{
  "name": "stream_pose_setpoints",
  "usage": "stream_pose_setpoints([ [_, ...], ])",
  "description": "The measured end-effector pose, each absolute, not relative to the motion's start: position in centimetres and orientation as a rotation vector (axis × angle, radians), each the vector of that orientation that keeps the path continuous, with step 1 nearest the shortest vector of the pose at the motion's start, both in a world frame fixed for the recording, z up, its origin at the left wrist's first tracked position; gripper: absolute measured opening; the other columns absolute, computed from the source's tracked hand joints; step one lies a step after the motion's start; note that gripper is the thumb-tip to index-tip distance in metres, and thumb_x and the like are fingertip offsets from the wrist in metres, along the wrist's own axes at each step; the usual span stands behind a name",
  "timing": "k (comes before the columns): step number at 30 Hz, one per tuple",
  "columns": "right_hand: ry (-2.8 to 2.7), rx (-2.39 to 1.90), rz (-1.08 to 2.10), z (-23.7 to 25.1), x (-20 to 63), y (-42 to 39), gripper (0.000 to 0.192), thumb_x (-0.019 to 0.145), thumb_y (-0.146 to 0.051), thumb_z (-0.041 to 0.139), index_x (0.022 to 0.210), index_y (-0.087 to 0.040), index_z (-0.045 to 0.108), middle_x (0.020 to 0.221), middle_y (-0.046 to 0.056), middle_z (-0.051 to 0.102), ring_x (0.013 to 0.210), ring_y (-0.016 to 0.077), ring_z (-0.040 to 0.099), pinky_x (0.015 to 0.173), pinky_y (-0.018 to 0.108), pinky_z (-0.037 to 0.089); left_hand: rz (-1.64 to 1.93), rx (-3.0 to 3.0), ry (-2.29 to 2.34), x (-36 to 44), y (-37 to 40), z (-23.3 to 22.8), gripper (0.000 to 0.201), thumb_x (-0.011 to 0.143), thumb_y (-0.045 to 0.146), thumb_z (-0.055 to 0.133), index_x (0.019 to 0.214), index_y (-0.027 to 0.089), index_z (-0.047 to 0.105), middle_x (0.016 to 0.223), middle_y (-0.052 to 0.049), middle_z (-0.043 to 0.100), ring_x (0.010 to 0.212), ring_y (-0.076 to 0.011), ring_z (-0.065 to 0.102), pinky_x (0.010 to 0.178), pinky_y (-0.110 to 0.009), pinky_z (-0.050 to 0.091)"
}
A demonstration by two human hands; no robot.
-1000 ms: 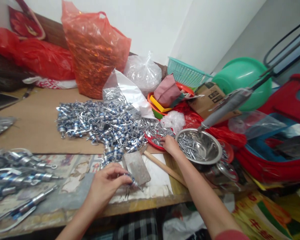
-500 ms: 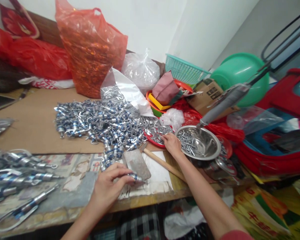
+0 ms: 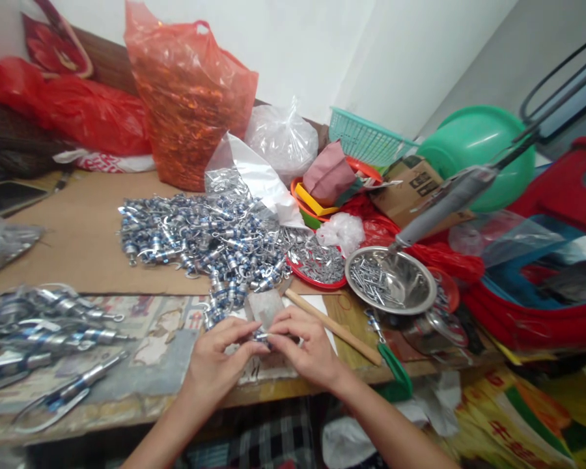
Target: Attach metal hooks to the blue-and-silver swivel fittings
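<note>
Now, by label:
Left hand (image 3: 215,360): low at the near edge of the worktop (image 3: 78,241), fingers (image 3: 241,327) pinched shut on the small metal fitting (image 3: 260,337).
Right hand (image 3: 305,345): just beside the left, fingertips closed on the same fitting from the other side.
Small metal fitting: between the two sets of fingertips, mostly hidden by them, above the flat grey block (image 3: 266,306).
Pile of silver-blue fittings (image 3: 200,238): behind the hands, spread over the brown cardboard.
Wooden stick (image 3: 339,327): just right of the right hand, lying slantwise.
Red dish of small metal parts (image 3: 320,267): beyond the stick, touching the pile's edge.
Steel bowl of screws (image 3: 390,280): right of the red dish.
Assembled fittings (image 3: 43,326): far left, well apart from the hands.
Orange plastic bag (image 3: 188,98): upright at the back, against the wall.
</note>
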State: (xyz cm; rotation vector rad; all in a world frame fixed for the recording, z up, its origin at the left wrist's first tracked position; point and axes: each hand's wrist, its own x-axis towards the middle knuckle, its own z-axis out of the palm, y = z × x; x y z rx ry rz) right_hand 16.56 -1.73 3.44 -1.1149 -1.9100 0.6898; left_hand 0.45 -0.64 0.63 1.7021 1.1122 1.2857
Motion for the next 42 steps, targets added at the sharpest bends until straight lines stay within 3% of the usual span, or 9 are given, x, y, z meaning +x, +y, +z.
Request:
stream_pose_setpoints([
  [7, -1.792, -1.116, 0.745, 3.5, 16.5, -2.6, 0.013, 0.077, -0.017, 0.056, 0.08, -0.017, 0.069, 0.072, 0.004, 0.064, 0.069, 0.0137, 0.059, 0.063, 0.025, 0.046, 1.289, 1.813, 1.018, 0.4, -0.9, 0.3, 0.011, 0.068, 0.015, 0.062, 0.069, 0.018, 0.072, 0.065, -0.003, 0.063, 0.061, -0.0134, 0.06, 0.056, -0.021, 0.047],
  [13, -1.735, -1.147, 0.658, 3.9, 15.8, -3.4, 0.013, 0.076, -0.015, 0.056, 0.072, -0.013, 0.068, 0.067, 0.006, 0.064, 0.065, 0.0145, 0.058, 0.061, 0.025, 0.046, 1.206, 1.809, 1.022, 0.9, -1.3, 0.2, 0.013, 0.071, 0.014, 0.059, 0.066, 0.018, 0.07, 0.067, -0.003, 0.061, 0.063, -0.0133, 0.059, 0.057, -0.022, 0.046],
  [23, -1.583, -1.17, 0.822, 2.9, 16.2, -2.6, 0.012, 0.072, -0.011, 0.06, 0.077, -0.017, 0.069, 0.074, 0.004, 0.068, 0.069, 0.0152, 0.062, 0.065, 0.024, 0.048, 1.243, 1.689, 1.097, 0.7, -0.9, 0.4, 0.018, 0.062, 0.017, 0.068, 0.079, 0.014, 0.072, 0.063, -0.004, 0.065, 0.058, -0.015, 0.06, 0.054, -0.023, 0.047],
  [29, -1.574, -1.178, 0.821, 2.2, 16.2, -3.1, 0.015, 0.072, -0.011, 0.06, 0.082, -0.02, 0.066, 0.075, 0.001, 0.068, 0.069, 0.0132, 0.063, 0.065, 0.021, 0.049, 1.121, 1.526, 1.076, 0.6, -1.0, 0.6, 0.01, 0.063, 0.019, 0.065, 0.068, 0.019, 0.073, 0.066, -0.004, 0.066, 0.064, -0.0167, 0.061, 0.06, -0.025, 0.046],
  [35, -1.871, -0.976, 0.403, 2.4, 16.8, -3.7, 0.032, 0.071, -0.01, 0.062, 0.101, -0.021, 0.06, 0.094, 0.006, 0.063, 0.086, 0.0164, 0.06, 0.075, 0.027, 0.05, 1.017, 1.167, 1.145, 0.2, -0.8, 2.0, 0.009, 0.06, 0.025, 0.067, 0.064, 0.018, 0.071, 0.068, -0.003, 0.068, 0.068, -0.0177, 0.061, 0.065, -0.026, 0.046],
  [39, -2.07, -0.838, 0.137, 2.7, 17.4, -3.7, 0.029, 0.078, -0.005, 0.049, 0.099, -0.019, 0.063, 0.095, 0.01, 0.064, 0.085, 0.0162, 0.061, 0.069, 0.027, 0.051, 0.976, 1.41, 1.14, -0.2, -0.4, 2.8, 0.01, 0.064, 0.026, 0.064, 0.062, 0.018, 0.069, 0.067, -0.003, 0.067, 0.068, -0.017, 0.06, 0.066, -0.026, 0.045],
  [42, -2.092, -0.835, 0.116, 3.0, 17.5, -3.6, 0.029, 0.08, -0.007, 0.046, 0.099, -0.019, 0.064, 0.095, 0.011, 0.065, 0.084, 0.0171, 0.061, 0.069, 0.028, 0.051, 0.987, 1.638, 1.089, -0.4, -0.3, 3.0, 0.013, 0.069, 0.027, 0.061, 0.062, 0.02, 0.07, 0.067, -0.002, 0.064, 0.067, -0.016, 0.059, 0.064, -0.025, 0.045],
])
